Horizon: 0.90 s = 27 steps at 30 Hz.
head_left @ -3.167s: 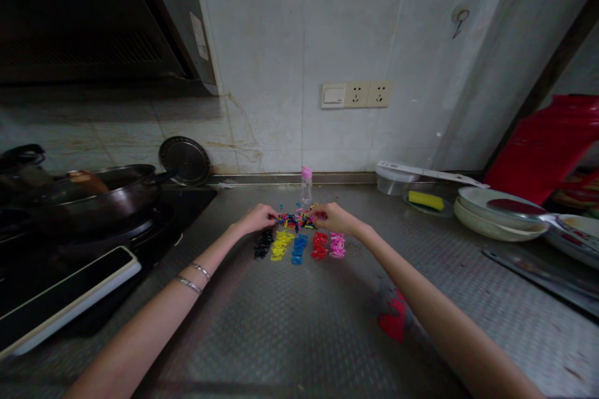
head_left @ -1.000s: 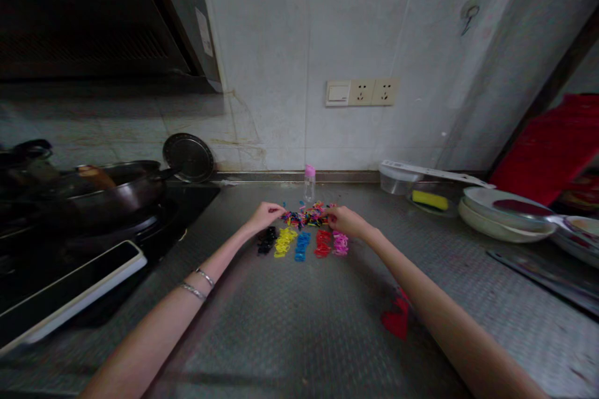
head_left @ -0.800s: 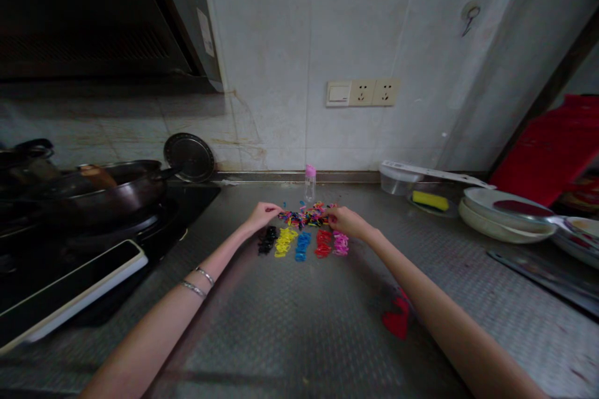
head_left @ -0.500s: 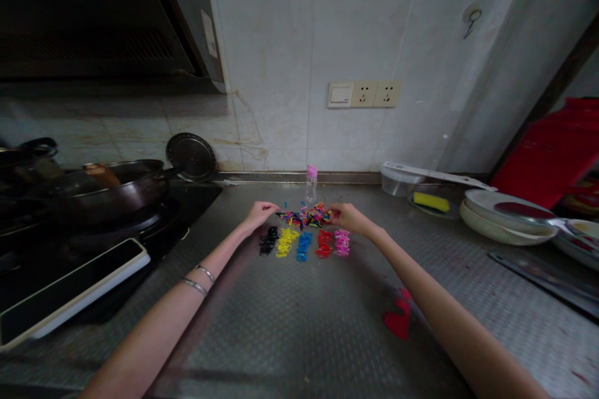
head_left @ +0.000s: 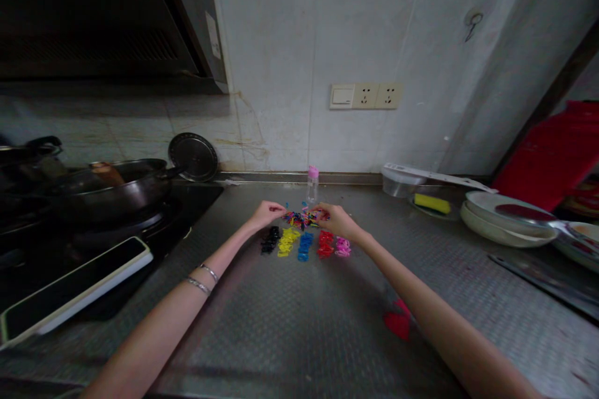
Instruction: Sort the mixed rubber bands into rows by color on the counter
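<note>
A mixed pile of small coloured rubber bands [head_left: 296, 219] lies on the metal counter between my hands. At its left edge is my left hand [head_left: 267, 214], thumb and fingertips pinched together; anything in them is too small to make out. My right hand [head_left: 339, 221] reaches over the pile's right side with bent, closed fingers, and what they hold is hidden. Nearer me, separate groups lie in a row: black bands [head_left: 270, 241], yellow bands [head_left: 288, 242], blue bands [head_left: 305, 246], red bands [head_left: 326, 244] and pink bands [head_left: 342, 247].
Behind the pile stands a clear bottle with a pink cap [head_left: 313, 184]. To the left are a phone-like device [head_left: 77, 290] and a pan [head_left: 135, 187] on the stove. On the right are a yellow sponge [head_left: 431, 204], bowls [head_left: 500, 227] and a knife [head_left: 538, 280].
My right hand has moved left, further over the mixed pile, covering its right part. My left hand has shifted slightly right, still pinched. The view has moved slightly.
</note>
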Motion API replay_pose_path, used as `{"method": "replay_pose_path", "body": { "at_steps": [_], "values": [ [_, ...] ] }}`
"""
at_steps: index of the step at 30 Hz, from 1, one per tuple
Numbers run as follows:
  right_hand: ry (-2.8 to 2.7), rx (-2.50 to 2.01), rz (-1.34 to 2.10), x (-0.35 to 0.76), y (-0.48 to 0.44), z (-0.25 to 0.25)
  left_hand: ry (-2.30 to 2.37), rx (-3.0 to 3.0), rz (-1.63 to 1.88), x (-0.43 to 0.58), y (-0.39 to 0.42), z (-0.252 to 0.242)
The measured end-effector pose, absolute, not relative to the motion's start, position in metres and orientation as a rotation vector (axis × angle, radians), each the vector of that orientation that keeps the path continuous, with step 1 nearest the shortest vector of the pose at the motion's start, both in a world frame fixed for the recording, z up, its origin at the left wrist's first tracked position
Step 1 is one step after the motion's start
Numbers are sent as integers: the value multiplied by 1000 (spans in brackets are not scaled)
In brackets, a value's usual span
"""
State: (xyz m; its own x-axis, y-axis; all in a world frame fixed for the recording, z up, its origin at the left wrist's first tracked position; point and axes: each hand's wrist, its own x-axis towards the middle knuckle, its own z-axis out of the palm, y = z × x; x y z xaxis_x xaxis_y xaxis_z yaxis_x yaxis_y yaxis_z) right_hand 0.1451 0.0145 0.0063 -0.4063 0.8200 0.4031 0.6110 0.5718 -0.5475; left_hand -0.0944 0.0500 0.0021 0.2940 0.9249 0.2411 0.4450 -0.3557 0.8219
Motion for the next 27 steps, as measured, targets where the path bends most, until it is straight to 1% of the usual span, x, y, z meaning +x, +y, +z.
{"method": "replay_pose_path", "body": {
  "at_steps": [4,8,16,27],
  "values": [
    [-2120,-1060,556,137,11,9,1061,2029,843,-78,39,12],
    [-2076,-1034,627,134,8,11,953,2079,755,-61,27,16],
    [-2063,-973,723,136,5,16,961,2040,803,-54,22,13],
    [-2045,-980,755,136,2,20,980,2049,808,-53,19,15]
  ]
}}
